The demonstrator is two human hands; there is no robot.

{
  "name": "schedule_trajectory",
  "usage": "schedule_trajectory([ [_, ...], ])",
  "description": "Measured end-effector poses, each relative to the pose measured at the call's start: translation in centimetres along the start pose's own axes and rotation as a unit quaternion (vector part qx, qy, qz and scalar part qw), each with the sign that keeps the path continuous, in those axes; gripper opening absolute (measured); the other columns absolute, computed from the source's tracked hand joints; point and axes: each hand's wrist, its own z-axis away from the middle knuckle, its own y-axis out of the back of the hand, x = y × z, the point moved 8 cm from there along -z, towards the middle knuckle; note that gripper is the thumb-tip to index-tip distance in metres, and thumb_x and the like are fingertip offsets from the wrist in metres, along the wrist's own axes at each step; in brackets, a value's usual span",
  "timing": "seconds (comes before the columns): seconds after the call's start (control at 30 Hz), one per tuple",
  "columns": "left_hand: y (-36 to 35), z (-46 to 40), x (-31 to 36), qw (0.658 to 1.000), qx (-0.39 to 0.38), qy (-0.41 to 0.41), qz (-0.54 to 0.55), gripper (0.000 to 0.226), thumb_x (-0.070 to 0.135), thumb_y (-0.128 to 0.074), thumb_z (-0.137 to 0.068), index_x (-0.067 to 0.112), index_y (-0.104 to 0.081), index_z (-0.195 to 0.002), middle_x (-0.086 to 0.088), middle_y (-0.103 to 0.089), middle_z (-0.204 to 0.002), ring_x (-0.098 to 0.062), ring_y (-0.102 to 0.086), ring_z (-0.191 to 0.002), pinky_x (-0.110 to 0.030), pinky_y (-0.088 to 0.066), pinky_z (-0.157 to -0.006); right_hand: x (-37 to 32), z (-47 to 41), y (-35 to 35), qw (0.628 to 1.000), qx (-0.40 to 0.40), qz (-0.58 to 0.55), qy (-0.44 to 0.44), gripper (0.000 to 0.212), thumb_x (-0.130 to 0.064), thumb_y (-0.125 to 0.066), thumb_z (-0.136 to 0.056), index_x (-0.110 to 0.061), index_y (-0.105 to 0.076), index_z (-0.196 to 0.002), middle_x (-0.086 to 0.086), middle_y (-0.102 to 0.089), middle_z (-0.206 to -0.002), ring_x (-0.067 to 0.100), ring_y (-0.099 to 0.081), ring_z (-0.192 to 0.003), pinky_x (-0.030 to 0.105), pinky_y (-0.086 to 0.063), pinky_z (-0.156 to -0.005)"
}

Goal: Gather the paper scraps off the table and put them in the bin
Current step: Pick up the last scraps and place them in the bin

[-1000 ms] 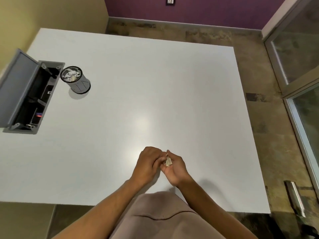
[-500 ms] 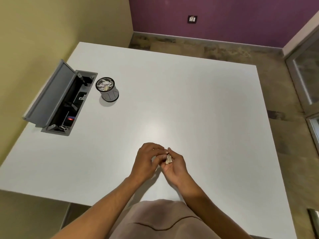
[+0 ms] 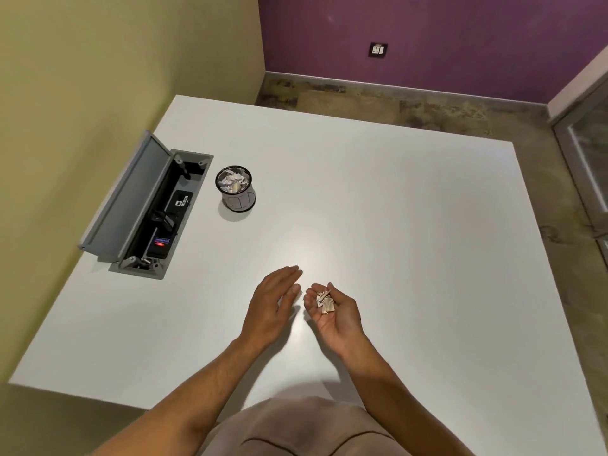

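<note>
Over the near half of the white table (image 3: 378, 209), both my hands hang side by side, close but not touching. My right hand (image 3: 332, 312) is turned palm up and cupped, fingers (image 3: 311, 299) loosely curled rather than closed, and a small clump of crumpled scraps (image 3: 325, 301) lies in the hollow near the fingertips. My left hand (image 3: 271, 302) is flat and empty, its fingers straight and pressed together, pointing away from me toward the far right, thumb tucked along the inner edge; I cannot tell whether it touches the tabletop.

Well apart from both hands, off to the far left, the bin (image 3: 236, 189) stands upright on the table, a small round mesh cup already heaped with crumpled paper. Just beside it, further left, a grey hatch (image 3: 125, 195) in the tabletop is propped open over a recess with dark boxes and a small red light inside.
</note>
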Motion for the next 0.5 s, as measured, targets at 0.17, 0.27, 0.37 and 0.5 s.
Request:
schedule_trajectory([
  [0.17,2.6,-1.9,-5.7,0.998,0.002,0.042,-0.049,0.047,0.045,-0.037,-0.099,0.021,-0.058,-0.134,0.009,-0.047,-0.147,-0.007,-0.035,-0.14,-0.027,-0.026,-0.115,1.0,-1.1,-2.4,1.0,0.01,-0.008,0.003,0.029,-0.014,-0.047,-0.098,0.009,-0.061,-0.088,0.019,-0.065,-0.071,0.027,-0.066,-0.059,0.03,-0.06,-0.06],
  [0.27,3.6,-2.5,-9.4,0.992,-0.012,0.067,-0.109,0.04,0.032,-0.043,-0.102,0.018,-0.056,-0.136,0.006,-0.044,-0.148,-0.013,-0.031,-0.144,-0.027,-0.02,-0.117,1.5,-2.3,-3.8,1.0,0.019,-0.012,0.007,0.029,-0.015,-0.046,-0.098,0.008,-0.061,-0.087,0.019,-0.064,-0.071,0.027,-0.066,-0.058,0.029,-0.059,-0.06],
  [0.37,3.8,-3.2,-12.6,0.982,-0.043,0.068,-0.173,0.048,0.039,-0.033,-0.102,0.017,-0.051,-0.141,0.006,-0.04,-0.151,-0.015,-0.026,-0.146,-0.027,-0.016,-0.118,2.1,-3.9,-5.7,1.0,0.016,-0.016,0.003,0.028,-0.015,-0.045,-0.098,0.006,-0.06,-0.088,0.017,-0.063,-0.069,0.026,-0.065,-0.057,0.026,-0.056,-0.059],
  [0.5,2.3,-4.3,-15.7,0.967,-0.106,0.048,-0.226,0.068,0.053,-0.008,-0.1,0.017,-0.041,-0.147,0.005,-0.03,-0.157,-0.017,-0.018,-0.149,-0.03,-0.006,-0.121,2.1,-6.2,-8.7,1.0,0.017,-0.017,0.016,0.028,-0.016,-0.043,-0.099,0.005,-0.059,-0.088,0.016,-0.062,-0.072,0.025,-0.065,-0.057,0.028,-0.057,-0.059],
])
